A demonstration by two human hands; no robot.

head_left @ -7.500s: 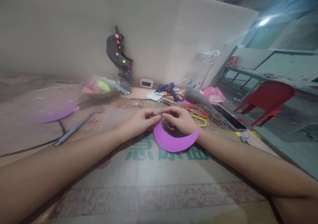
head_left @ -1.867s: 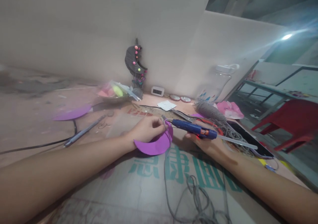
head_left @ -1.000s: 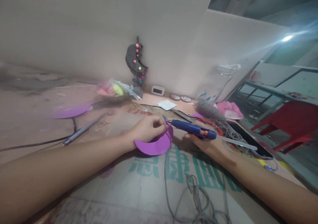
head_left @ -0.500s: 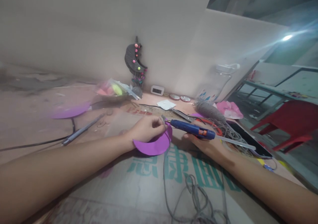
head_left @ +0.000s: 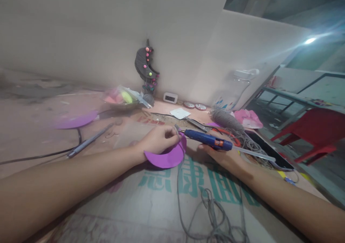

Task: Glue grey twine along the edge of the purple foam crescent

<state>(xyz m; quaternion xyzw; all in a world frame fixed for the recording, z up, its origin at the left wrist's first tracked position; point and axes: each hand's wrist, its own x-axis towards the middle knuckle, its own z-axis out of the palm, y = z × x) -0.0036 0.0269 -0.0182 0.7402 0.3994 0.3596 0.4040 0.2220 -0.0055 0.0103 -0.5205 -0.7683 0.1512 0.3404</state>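
Observation:
My left hand point(head_left: 157, 140) pinches the upper tip of a purple crescent of foam point(head_left: 168, 157) together with the end of a grey yarn strand point(head_left: 180, 167). My right hand point(head_left: 219, 154) grips a blue hot glue gun point(head_left: 207, 139), a clear glue stick jutting from its back. The gun's nozzle points left and touches the crescent's tip right beside my left fingertips. The yarn trails down from there into a loose tangle point(head_left: 215, 214) near the front of the cardboard sheet point(head_left: 151, 200).
A ball of grey yarn point(head_left: 225, 118), orange scissors point(head_left: 229, 135), pink cloth point(head_left: 248, 119) and a phone point(head_left: 266, 149) lie to the right. At the back stand a dark crescent ornament point(head_left: 145, 65), a small clock point(head_left: 170, 97) and a bag of pompoms point(head_left: 121, 97). Another purple foam piece point(head_left: 75, 120) and a cable point(head_left: 40, 156) lie left. A red chair point(head_left: 315, 128) stands beyond the table's right edge.
Over 7.5 s my right hand left the crescent and took up the glue gun, and loose yarn now lies on the cardboard. In the last second the nozzle crept slightly left along the tip.

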